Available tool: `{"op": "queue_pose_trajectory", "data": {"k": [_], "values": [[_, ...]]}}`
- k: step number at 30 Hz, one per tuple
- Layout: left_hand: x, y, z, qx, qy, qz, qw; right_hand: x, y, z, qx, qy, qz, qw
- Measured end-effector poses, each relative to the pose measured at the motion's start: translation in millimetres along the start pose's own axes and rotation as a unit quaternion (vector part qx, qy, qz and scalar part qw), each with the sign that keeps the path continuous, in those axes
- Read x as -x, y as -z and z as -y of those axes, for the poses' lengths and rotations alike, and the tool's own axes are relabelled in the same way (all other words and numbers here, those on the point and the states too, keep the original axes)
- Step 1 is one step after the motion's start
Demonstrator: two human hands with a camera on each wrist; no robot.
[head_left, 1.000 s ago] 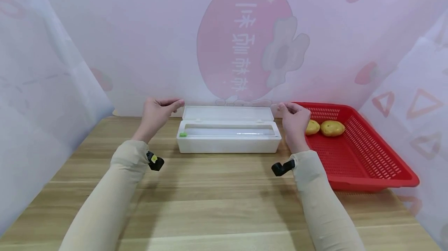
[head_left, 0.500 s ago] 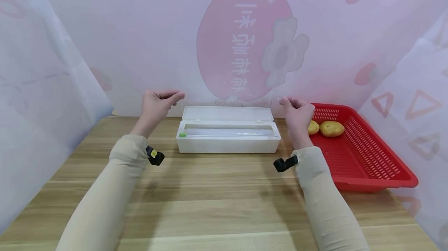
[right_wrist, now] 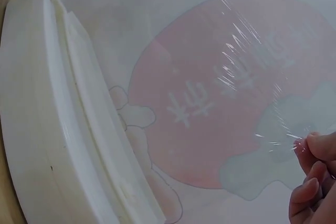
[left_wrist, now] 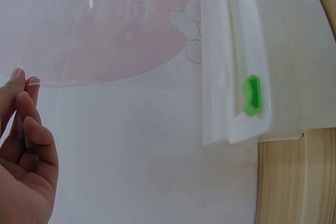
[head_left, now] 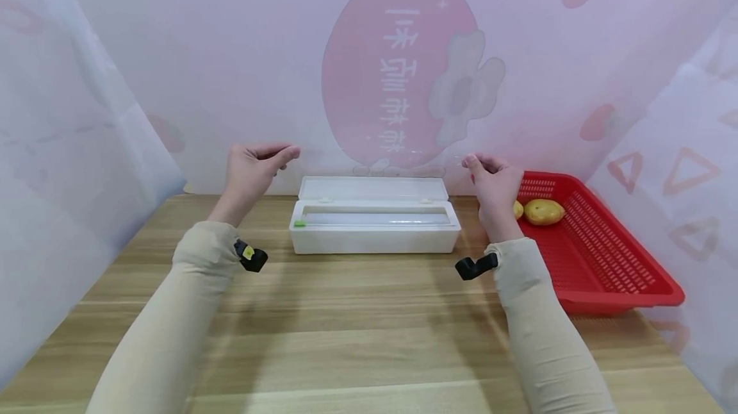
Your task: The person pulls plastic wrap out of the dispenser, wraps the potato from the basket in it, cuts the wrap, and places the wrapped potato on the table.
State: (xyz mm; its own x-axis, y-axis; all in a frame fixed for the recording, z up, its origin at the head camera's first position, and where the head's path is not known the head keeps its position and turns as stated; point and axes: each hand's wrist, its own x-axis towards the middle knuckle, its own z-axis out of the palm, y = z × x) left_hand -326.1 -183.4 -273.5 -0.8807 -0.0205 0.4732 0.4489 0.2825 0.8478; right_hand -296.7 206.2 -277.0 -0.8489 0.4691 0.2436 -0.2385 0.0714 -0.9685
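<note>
- On my feed, the left hand and right hand pinch a clear film between them.
- I see an open white box on the tabletop.

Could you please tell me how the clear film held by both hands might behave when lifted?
The clear film is probably floppy, as fine creases streak it near the right hand. It may be light and tear easily, since it looks thin, with the printed backdrop showing through.

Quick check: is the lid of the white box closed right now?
No, the head view shows the lid raised open along the far side of the white box.
</note>
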Motion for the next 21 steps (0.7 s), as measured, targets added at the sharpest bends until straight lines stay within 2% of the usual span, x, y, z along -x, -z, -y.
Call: {"op": "queue_pose_trajectory", "data": {"k": [11, 21], "values": [[-2.7, 1.8, -10.5, 0.002, -0.012, -0.014, 0.9998, -2.7, 4.5, 12.0, 0.035, 0.008, 0.018, 0.999], [-5.6, 3.6, -17.4, 0.013, -0.025, -0.024, 0.9993, -6.2, 7.7, 19.7, 0.028, 0.000, 0.033, 0.999]]}}
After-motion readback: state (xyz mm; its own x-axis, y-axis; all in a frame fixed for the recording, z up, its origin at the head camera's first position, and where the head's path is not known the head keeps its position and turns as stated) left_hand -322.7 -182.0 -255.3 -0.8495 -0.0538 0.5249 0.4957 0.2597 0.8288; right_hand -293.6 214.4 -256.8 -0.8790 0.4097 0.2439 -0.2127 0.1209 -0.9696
